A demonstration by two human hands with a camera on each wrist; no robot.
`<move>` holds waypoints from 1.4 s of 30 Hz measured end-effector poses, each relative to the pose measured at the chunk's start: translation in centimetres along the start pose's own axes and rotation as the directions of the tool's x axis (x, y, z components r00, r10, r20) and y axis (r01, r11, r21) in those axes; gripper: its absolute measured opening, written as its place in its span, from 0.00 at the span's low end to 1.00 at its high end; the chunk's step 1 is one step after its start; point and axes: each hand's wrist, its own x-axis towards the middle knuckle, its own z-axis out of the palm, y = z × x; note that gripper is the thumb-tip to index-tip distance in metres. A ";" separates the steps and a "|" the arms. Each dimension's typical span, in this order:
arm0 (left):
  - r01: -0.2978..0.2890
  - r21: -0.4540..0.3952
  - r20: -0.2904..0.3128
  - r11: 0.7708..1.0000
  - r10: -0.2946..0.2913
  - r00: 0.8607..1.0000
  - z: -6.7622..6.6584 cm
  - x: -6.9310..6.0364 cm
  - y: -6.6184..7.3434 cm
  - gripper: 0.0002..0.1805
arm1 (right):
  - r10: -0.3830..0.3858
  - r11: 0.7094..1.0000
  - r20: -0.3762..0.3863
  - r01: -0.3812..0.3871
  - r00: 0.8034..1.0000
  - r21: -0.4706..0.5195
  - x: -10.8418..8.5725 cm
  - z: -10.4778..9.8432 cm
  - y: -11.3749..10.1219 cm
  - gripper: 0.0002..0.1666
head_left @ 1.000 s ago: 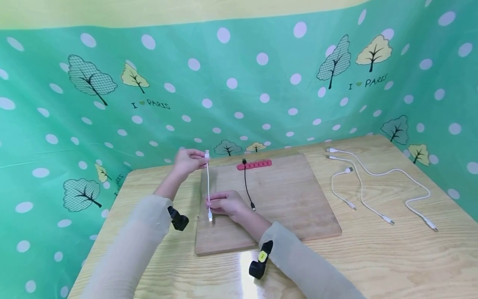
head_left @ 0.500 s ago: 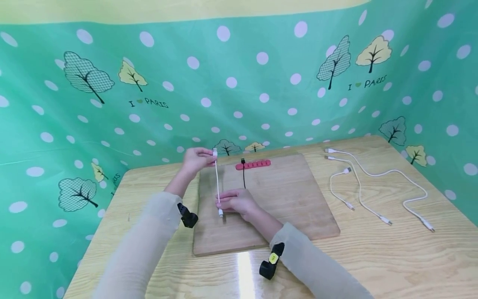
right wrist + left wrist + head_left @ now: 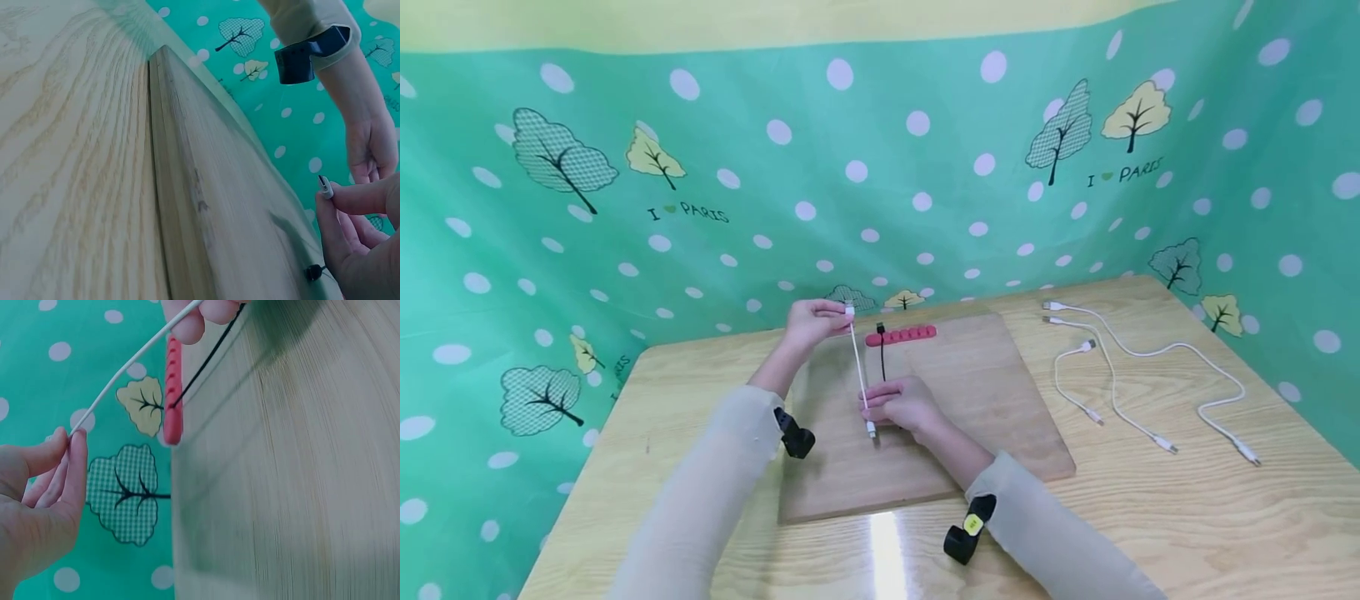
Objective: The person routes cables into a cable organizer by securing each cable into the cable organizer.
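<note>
White cable (image 3: 858, 360), one: far end pinched by left hand (image 3: 810, 323), near end by right hand (image 3: 908, 403); possible fault, snagging black cable (image 3: 883, 358) at right should either pinch slip.

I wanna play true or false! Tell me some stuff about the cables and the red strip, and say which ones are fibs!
1. The left hand and right hand hold the same white cable. True.
2. A black cable crosses the red strip on the wooden board. True.
3. The red strip lies along the board's near edge. False: it is at the far edge.
4. Three loose cables lie to the right of the board. True.
5. Those three loose cables are black. False: they are white.
</note>
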 end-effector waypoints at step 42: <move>0.082 -0.102 0.034 0.991 -0.079 0.996 5.1 2.8 -1.9 0.17 | -0.084 0.973 -0.174 0.043 0.981 -0.226 -0.4 -2.9 1.0 0.14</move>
